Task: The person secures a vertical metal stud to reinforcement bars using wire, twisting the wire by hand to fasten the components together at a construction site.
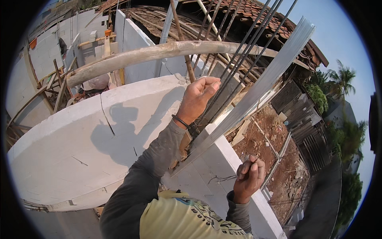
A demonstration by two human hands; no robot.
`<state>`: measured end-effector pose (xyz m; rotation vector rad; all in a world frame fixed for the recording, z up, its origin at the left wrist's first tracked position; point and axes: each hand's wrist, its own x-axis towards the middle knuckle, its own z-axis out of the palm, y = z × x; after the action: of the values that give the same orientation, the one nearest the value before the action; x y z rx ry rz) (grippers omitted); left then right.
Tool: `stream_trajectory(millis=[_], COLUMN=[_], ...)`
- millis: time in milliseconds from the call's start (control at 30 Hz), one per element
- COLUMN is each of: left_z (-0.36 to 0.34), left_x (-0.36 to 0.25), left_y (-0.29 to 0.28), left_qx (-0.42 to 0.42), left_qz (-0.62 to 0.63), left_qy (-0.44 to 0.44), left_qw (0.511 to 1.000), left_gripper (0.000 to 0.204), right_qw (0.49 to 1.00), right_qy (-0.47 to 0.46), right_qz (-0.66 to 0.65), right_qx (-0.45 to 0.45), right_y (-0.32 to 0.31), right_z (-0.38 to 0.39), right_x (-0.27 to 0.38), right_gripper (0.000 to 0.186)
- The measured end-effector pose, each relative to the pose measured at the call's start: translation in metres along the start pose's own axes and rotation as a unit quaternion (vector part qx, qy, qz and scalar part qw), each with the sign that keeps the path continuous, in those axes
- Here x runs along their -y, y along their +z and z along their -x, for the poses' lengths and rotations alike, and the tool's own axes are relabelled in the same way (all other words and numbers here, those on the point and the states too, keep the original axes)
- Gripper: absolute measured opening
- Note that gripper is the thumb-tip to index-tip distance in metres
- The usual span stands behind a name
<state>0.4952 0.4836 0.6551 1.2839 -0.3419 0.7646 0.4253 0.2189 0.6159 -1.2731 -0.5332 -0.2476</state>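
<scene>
My left hand (199, 99) is raised beside several upright steel reinforcing bars (247, 44), its thumb and fingers pinched together. Whatever lies in that pinch is too small to make out. Lower and to the right, my right hand (250, 178) is closed above the top of a white block wall (229, 153). Thin, dark strands of wire (221, 179) stick out from its left side and seem to be in its grip. A long, pale metal channel (262, 93) leans up between my hands, in front of the bars.
A bamboo pole (159, 53) crosses above another white block wall (67, 115) on the left. Red soil with rubble (254, 143) lies far below on the right. Behind stand loose timbers and a tiled roof (250, 14); corrugated sheets (298, 107) fence the right side.
</scene>
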Motion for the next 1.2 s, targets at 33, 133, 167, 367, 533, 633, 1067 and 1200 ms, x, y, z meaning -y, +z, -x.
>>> stream_trajectory(millis=[33, 133, 167, 367, 533, 633, 1067, 1200], left_z=[0.008, 0.032, 0.035, 0.000, -0.031, -0.030, -0.091, -0.115], left_x=[0.002, 0.007, 0.007, 0.022, 0.027, 0.044, 0.048, 0.068], left_y=[0.012, 0.033, 0.033, -0.009, -0.026, -0.040, -0.088, -0.106], left_qx=[0.082, 0.126, 0.094, 0.066, 0.031, -0.026, -0.111, -0.080], left_qz=[-0.001, 0.232, 0.225, 0.113, 0.107, 0.056, -0.308, -0.435], left_qy=[-0.022, -0.082, -0.081, -0.111, -0.175, -0.156, -0.063, 0.021], left_qw=[0.996, 0.961, 0.966, 0.985, 0.978, 0.986, 0.943, 0.897], left_gripper=[0.050, 0.055, 0.055, 0.062, 0.079, 0.086, 0.030, 0.035], right_qw=[0.999, 0.983, 0.977, 0.975, 0.976, 0.997, 0.962, 0.966], right_qy=[0.012, 0.054, 0.062, 0.120, 0.198, 0.073, -0.154, -0.102], right_qz=[0.027, 0.155, 0.177, 0.094, -0.066, 0.000, 0.208, 0.222], right_qx=[0.014, 0.081, 0.100, 0.161, 0.067, 0.021, -0.085, -0.084], right_y=[0.001, 0.016, 0.020, 0.042, 0.066, 0.078, 0.138, 0.140], right_z=[-0.002, -0.023, -0.030, -0.047, -0.073, -0.084, -0.126, -0.136], right_x=[0.003, 0.006, 0.003, -0.019, -0.049, -0.070, -0.116, -0.117], right_gripper=[0.027, 0.028, 0.028, 0.031, 0.033, 0.032, 0.034, 0.034])
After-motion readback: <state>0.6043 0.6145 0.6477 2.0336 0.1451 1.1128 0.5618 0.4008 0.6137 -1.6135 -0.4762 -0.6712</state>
